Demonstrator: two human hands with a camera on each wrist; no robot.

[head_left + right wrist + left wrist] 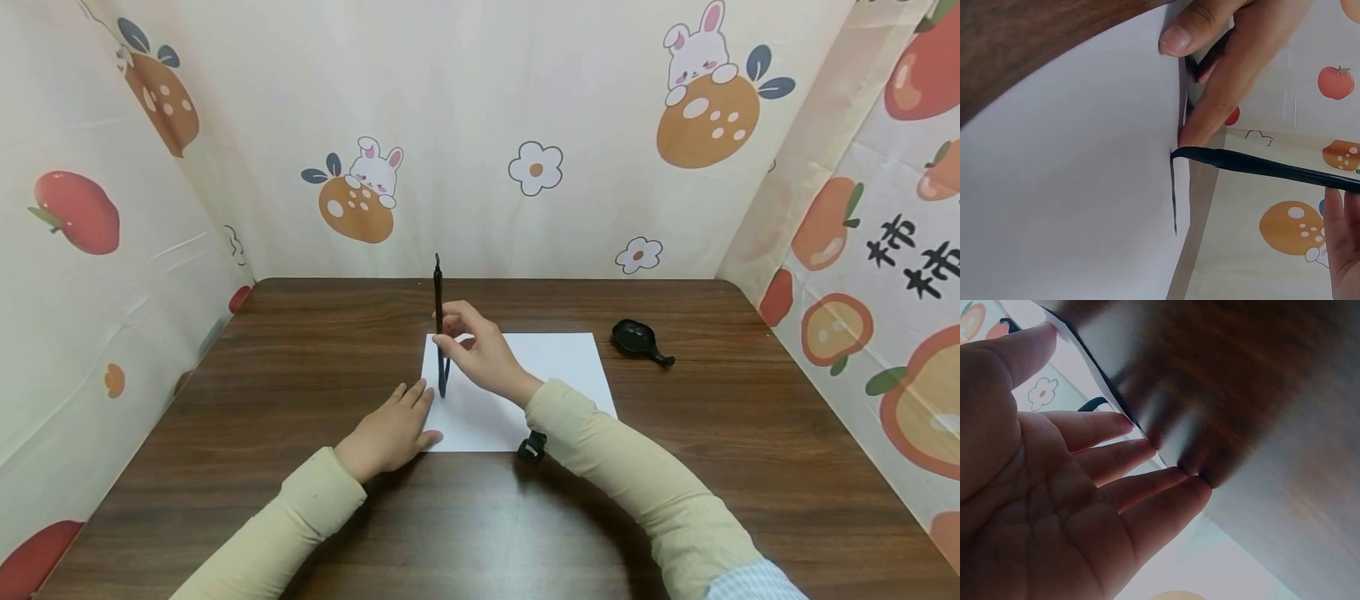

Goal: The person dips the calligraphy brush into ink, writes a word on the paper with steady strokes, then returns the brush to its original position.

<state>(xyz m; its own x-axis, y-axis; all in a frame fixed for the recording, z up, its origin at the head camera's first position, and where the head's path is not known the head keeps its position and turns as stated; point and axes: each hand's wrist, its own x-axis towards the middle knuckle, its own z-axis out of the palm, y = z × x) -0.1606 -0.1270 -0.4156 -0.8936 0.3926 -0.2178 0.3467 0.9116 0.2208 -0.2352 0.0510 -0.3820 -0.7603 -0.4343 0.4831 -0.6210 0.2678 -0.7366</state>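
My right hand [480, 354] pinches a black ink brush [438, 292] upright above the left part of a white sheet of paper [555, 375]. In the right wrist view the bent bristle tip touches the paper, and a thin dark line [1174, 200] runs from it. My left hand [393, 425] rests on the sheet's left edge, fingers straight and thumb spread. Its palm side [1054, 506] shows in the left wrist view, fingertips along the paper's edge. The right fingers [1341, 234] show only in part at that wrist view's border.
A small black dish with a short handle [634, 337] sits on the brown wooden table [750, 433], right of the paper. A black wrist device [532, 447] hangs under the right sleeve. Printed curtains [465, 100] enclose the table's back and sides.
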